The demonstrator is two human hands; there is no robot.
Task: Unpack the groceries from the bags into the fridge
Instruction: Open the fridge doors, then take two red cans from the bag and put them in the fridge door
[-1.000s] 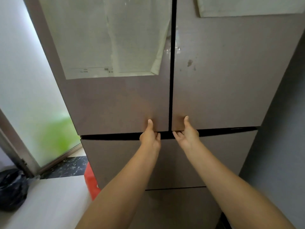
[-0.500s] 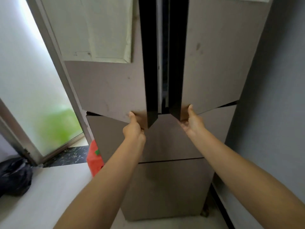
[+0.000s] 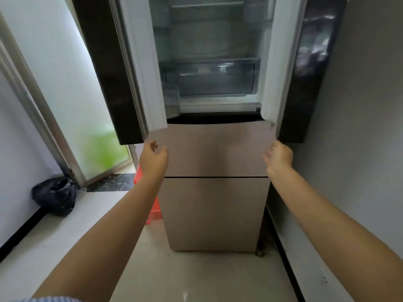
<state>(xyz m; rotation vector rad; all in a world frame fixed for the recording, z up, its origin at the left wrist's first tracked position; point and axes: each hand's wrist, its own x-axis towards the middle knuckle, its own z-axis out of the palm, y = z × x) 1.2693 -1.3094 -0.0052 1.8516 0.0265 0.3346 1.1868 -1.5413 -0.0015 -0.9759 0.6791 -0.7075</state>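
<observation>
The fridge (image 3: 214, 153) stands straight ahead with both upper doors swung wide. Its left door (image 3: 122, 79) and right door (image 3: 298, 79) show their dark edges and white liners. Inside I see bare shelves and a clear drawer (image 3: 211, 77). My left hand (image 3: 153, 156) hovers just under the left door's lower corner, fingers loosely spread, holding nothing. My right hand (image 3: 278, 156) hovers below the right door's lower corner, palm up and fingers relaxed, holding nothing. A black bag (image 3: 54, 196) sits on the floor at the left. A red bag (image 3: 150, 192) peeks out beside the fridge behind my left forearm.
Two brown lower drawers (image 3: 214, 212) of the fridge are closed. A grey wall (image 3: 359, 127) runs close along the right. A frosted glass sliding door (image 3: 72, 94) is at the left. Pale floor tiles (image 3: 196, 277) lie in front of the fridge.
Both upper fridge doors have swung from shut to wide open. My hands have let go of the door edges and now hang free below them. The view has pulled back.
</observation>
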